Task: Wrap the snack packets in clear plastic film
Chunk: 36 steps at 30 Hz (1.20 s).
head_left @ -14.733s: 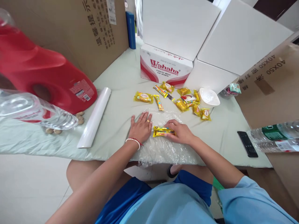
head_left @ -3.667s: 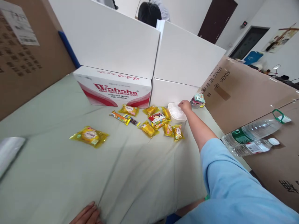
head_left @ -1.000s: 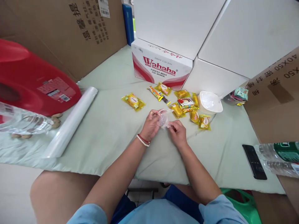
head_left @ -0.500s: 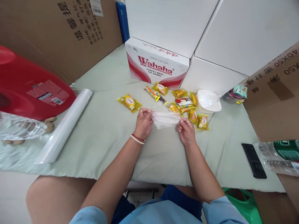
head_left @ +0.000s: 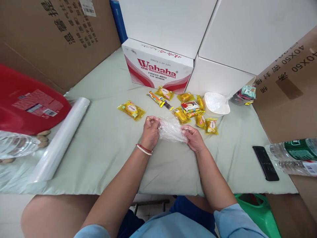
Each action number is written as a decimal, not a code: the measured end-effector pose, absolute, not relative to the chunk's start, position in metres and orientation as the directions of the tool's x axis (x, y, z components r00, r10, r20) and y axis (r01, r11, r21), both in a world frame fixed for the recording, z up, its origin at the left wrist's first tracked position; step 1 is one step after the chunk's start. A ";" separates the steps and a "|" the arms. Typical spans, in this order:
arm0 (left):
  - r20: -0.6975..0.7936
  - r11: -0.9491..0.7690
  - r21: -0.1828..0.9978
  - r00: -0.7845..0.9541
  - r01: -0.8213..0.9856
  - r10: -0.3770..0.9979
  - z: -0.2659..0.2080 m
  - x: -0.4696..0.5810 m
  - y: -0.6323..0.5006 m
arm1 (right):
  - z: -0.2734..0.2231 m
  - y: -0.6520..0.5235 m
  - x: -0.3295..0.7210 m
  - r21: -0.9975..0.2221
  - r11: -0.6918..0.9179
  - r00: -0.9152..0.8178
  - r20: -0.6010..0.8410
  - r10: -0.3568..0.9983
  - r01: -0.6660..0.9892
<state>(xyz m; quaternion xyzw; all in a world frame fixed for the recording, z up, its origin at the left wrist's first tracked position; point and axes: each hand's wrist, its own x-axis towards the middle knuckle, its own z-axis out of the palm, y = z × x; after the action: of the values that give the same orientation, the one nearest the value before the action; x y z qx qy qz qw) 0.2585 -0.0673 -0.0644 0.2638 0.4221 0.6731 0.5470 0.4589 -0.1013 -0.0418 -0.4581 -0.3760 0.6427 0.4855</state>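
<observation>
A crumpled, clear piece of thin plastic (head_left: 170,130), maybe a bag or film, is stretched between my two hands above the table. My left hand (head_left: 151,132) pinches its left edge, and my right hand (head_left: 193,137) grips its right edge. Just beyond it lie several yellow-wrapped snacks (head_left: 181,115), with a red and white packet (head_left: 190,105) on top of the pile. An orange snack bar (head_left: 156,99) and a small dark packet (head_left: 166,104) are behind. One yellow-wrapped snack (head_left: 132,109) lies apart, left of my left hand. A white bowl (head_left: 226,110) holds clear plastic.
On the left are a roll of plastic (head_left: 61,138), a red jug (head_left: 29,102) and a clear bottle (head_left: 18,144). A Wahaha carton (head_left: 158,67) stands at the back. A phone (head_left: 265,163) and bottles (head_left: 297,149) lie at the right. Cardboard boxes (head_left: 284,89) flank the table.
The plastic has been drawn slightly nearer and hangs looser and more bunched. My right hand has shifted a little closer to my left. The camera view has turned slightly right.
</observation>
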 end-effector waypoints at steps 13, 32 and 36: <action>0.013 -0.005 0.995 0.074 -0.104 0.997 -0.049 0.274 -0.095 | -0.047 -0.101 0.454 -0.924 -0.071 0.020 -0.085 0.996 -0.376; -0.266 0.129 0.693 -0.086 -0.709 0.960 -0.051 0.231 -0.066 | -0.039 -0.091 0.483 -0.804 -0.074 0.096 -0.160 0.982 -0.590; -0.273 0.113 0.784 -0.174 -0.611 0.946 -0.054 0.220 -0.060 | -0.039 -0.088 0.496 -0.873 -0.036 0.205 -0.154 0.967 -0.486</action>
<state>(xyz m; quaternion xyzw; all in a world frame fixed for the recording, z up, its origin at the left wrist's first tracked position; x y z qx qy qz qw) 0.2203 -0.0600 -0.0535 0.1964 0.4270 0.6362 0.6118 0.4958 -0.0875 -0.0395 -0.4412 -0.2722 0.5685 0.6388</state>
